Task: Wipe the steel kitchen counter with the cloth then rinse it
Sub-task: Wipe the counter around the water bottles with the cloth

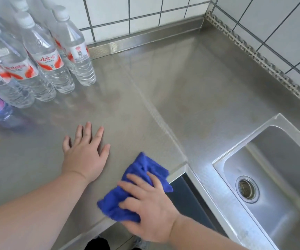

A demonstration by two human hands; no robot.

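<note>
Two hands are on the worktop (pixel 127 105). The right hand (pixel 151 210) lies over a blue cloth (pixel 138 170), fingers spread and slightly curled into the folds, pressing it down at the worktop's front edge near the front right corner, where part of the cloth overhangs. The left hand (pixel 86 156) rests flat beside it, fingers straight and apart, holding nothing.

Wiping looks to be under way, not finished. The steel shows no plain line between wiped and unwiped areas, so how much is covered cannot be told. Water bottles (pixel 51 62) stand along the back left corner, and the surface around them would need reaching. The adjoining counter (pixel 217 78) toward the tiled wall lies well apart from the cloth. Rinsing is not yet begun: the sink (pixel 226 159) sits off the worktop's right edge, and no tap shows.
</note>
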